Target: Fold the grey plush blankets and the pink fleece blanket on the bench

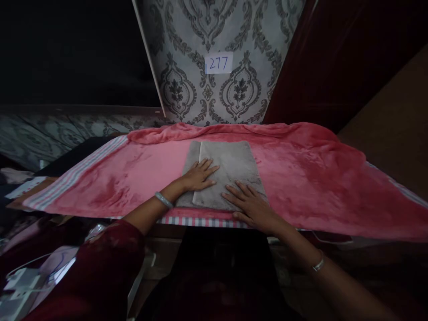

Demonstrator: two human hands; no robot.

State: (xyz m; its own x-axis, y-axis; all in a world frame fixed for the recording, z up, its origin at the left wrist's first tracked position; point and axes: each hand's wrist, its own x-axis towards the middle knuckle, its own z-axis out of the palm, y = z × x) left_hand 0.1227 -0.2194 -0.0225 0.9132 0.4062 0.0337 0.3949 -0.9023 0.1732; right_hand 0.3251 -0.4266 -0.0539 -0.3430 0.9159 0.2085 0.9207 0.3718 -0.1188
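A folded grey cloth (230, 158), soft like a towel, lies flat on a pink plush blanket (150, 165). Its left part shows a layered edge where one fold overlaps another. My left hand (199, 175) rests palm down on the cloth's left half, fingers spread. On the lower right of the cloth lies my right hand (249, 203), also palm down with the fingers apart. Neither hand grips anything. The underside of the cloth is hidden.
The blanket bunches into a ridge at the back. Behind it stand a patterned wall (207, 26) with a paper label (218, 63) reading 277, a dark screen (73, 53) at left and a dark red panel (321, 62) at right. A power strip (22, 285) sits lower left.
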